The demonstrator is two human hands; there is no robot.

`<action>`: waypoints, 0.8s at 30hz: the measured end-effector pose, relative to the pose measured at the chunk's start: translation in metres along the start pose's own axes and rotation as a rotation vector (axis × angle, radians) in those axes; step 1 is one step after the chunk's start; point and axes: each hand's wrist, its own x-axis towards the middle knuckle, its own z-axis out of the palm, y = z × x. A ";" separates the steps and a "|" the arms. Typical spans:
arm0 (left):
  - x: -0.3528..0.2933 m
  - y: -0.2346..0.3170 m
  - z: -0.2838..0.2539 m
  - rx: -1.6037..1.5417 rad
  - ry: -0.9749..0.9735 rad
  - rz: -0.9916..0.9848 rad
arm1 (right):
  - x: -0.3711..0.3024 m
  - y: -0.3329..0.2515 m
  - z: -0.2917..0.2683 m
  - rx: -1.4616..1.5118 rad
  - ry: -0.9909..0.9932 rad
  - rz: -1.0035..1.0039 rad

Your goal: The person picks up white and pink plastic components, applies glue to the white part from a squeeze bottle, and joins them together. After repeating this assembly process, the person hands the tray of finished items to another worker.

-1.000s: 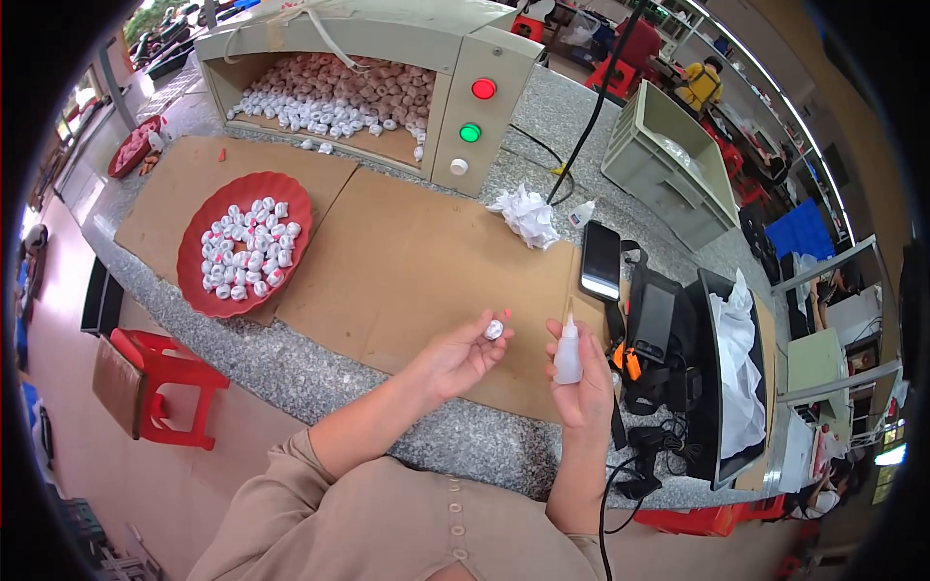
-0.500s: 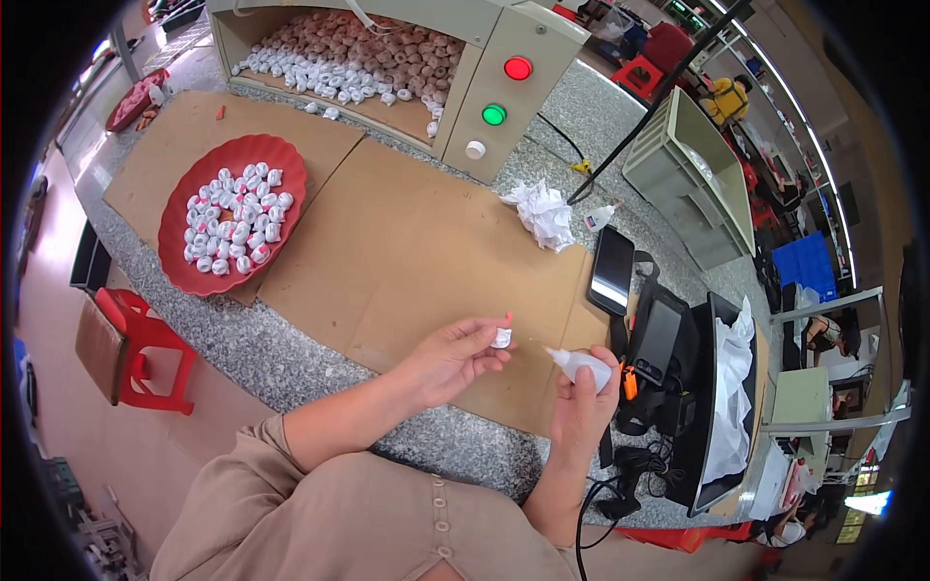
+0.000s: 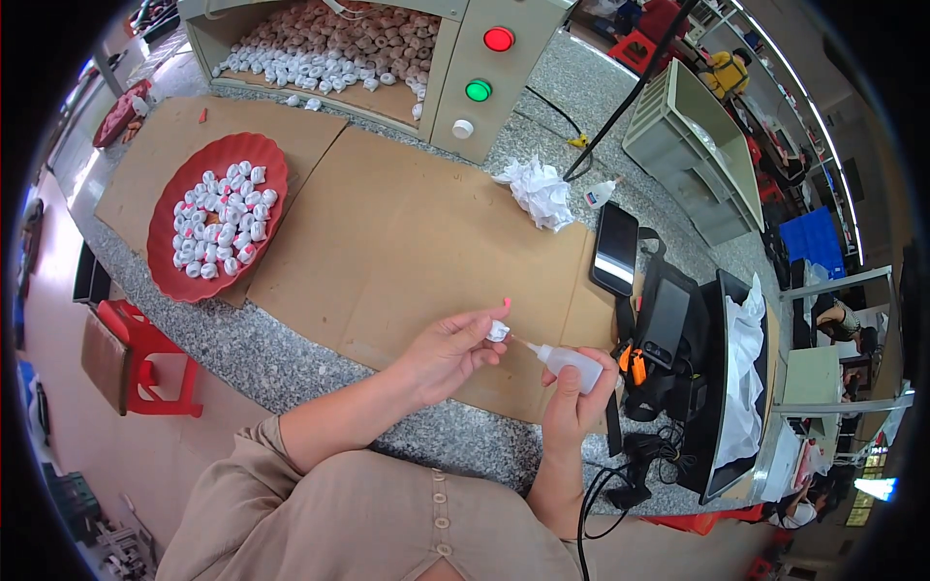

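Observation:
My left hand [image 3: 449, 351] pinches a small white cap-like piece [image 3: 498, 331] between thumb and fingers above the front edge of the cardboard sheet [image 3: 407, 232]. My right hand [image 3: 577, 399] grips a small translucent squeeze bottle [image 3: 570, 364], tilted on its side. The bottle's thin nozzle points left and touches the white piece. Both hands hover over the speckled stone worktop [image 3: 281, 363].
A red plate [image 3: 165, 242] with several white pieces lies at the left. Behind stands a box with red and green lights [image 3: 484, 68] and a bin of many small pieces [image 3: 329, 48]. Crumpled tissue [image 3: 535, 192], a dark phone [image 3: 614, 249] and black gear [image 3: 668, 339] sit at the right.
The bottle went from upright in my right hand to lying sideways, and its nozzle now meets the white piece in my left hand. The view shifted slightly.

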 end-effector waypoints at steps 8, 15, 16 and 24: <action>0.000 -0.001 -0.002 0.026 0.003 -0.007 | 0.002 0.003 0.000 -0.005 0.005 0.029; -0.001 -0.001 0.001 0.030 0.005 -0.011 | 0.004 0.002 0.002 -0.050 0.028 0.001; -0.001 0.000 0.001 0.031 0.005 -0.012 | 0.004 0.003 0.001 -0.052 0.024 0.000; -0.002 0.000 0.002 0.044 0.007 -0.011 | 0.005 0.002 0.002 -0.062 0.029 -0.018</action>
